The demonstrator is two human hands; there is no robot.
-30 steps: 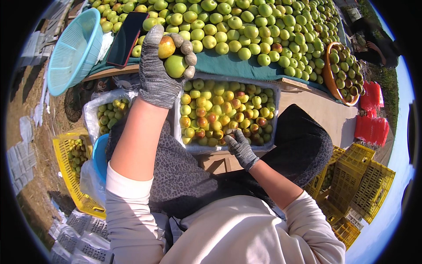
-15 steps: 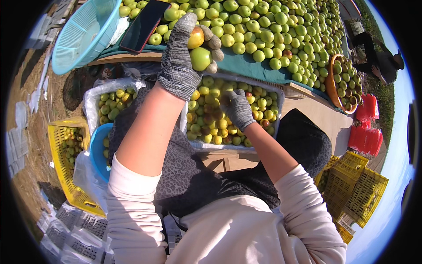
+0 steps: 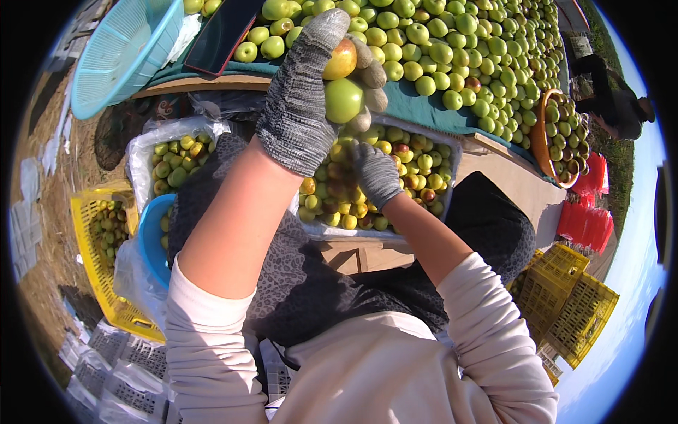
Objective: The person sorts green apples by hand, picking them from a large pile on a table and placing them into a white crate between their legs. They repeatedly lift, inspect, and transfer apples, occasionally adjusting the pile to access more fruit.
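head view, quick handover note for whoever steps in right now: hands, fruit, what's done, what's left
Left hand: gloved, raised over the table edge, gripping a green fruit and a reddish-yellow fruit.
Right hand: gloved, down in the lined crate, on the yellow-red fruit there; what it grips cannot be seen.
Table: cloth covered with loose green fruit.
Done: lined crate holds many ripe-coloured fruit; a bagged box to the left holds greener ones.
Left: both held fruit are not yet set down; the table pile remains large.
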